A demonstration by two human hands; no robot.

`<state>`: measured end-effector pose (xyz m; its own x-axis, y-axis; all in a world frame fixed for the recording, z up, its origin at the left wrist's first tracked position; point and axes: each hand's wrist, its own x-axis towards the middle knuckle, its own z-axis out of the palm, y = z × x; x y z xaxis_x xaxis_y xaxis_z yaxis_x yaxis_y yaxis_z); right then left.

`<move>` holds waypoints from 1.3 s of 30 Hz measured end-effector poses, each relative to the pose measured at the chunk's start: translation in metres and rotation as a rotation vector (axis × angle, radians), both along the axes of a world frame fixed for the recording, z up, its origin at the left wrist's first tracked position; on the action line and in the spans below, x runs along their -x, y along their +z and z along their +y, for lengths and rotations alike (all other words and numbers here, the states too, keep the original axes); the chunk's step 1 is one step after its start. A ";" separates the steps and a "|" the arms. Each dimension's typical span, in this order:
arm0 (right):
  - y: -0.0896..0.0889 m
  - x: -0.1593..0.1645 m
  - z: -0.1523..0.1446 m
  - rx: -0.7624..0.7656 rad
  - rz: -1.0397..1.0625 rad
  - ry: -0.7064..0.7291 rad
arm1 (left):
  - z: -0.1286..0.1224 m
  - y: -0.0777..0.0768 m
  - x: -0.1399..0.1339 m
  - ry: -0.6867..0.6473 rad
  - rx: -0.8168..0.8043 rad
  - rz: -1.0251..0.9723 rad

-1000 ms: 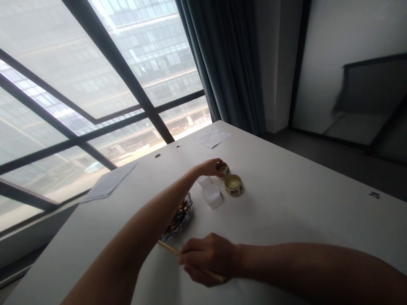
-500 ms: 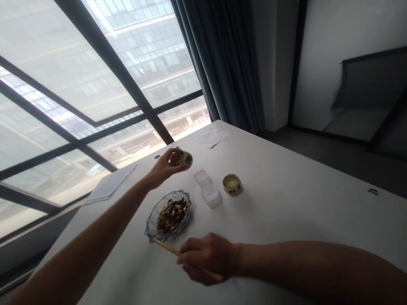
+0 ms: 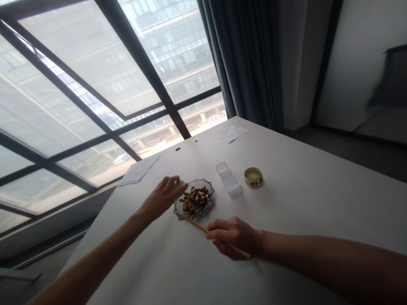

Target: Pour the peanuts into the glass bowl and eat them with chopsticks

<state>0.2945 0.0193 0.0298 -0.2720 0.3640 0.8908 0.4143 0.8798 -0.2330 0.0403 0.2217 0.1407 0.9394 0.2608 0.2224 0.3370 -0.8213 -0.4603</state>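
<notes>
My left hand is at the left rim of a scalloped clear glass dish, fingers curled. It is curled round a small cup, which the fingers hide almost wholly; only a pale sliver shows by the fingertips. In the dish lies a heap of mixed nuts and dark seeds. My right hand is closed on wooden chopsticks, whose tips reach the near edge of the dish. I cannot tell whether they touch it.
Two joined clear plastic boxes stand right of the dish. Beside them is a small cream bowl with black characters. Papers lie at the table's left edge, and a creased sheet at the far end. Windows line the left side.
My left hand has moved from beyond the dish down to its left rim, and the cup has turned out of sight behind the fingers. My view has swung left. The chopsticks stay by the dish.
</notes>
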 end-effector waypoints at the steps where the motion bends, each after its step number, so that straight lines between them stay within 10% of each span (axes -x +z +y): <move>1: 0.000 0.000 0.000 -0.004 0.001 0.000 | -0.002 0.000 -0.003 -0.037 -0.064 0.040; 10: -0.002 -0.001 0.000 0.002 -0.023 -0.001 | -0.001 0.002 -0.012 -0.105 -0.125 0.003; 15: -0.003 0.000 0.000 -0.004 -0.071 -0.002 | 0.000 0.018 -0.054 0.098 0.308 -0.479; 21: -0.008 0.002 0.004 -0.021 -0.099 -0.016 | 0.005 0.035 -0.155 0.106 0.868 -0.592; 29: -0.013 0.008 0.006 -0.024 -0.130 -0.043 | 0.043 0.003 -0.274 0.260 1.063 -0.297; 39: -0.012 0.016 0.010 0.015 -0.165 -0.038 | 0.067 -0.027 -0.300 0.230 1.059 -0.123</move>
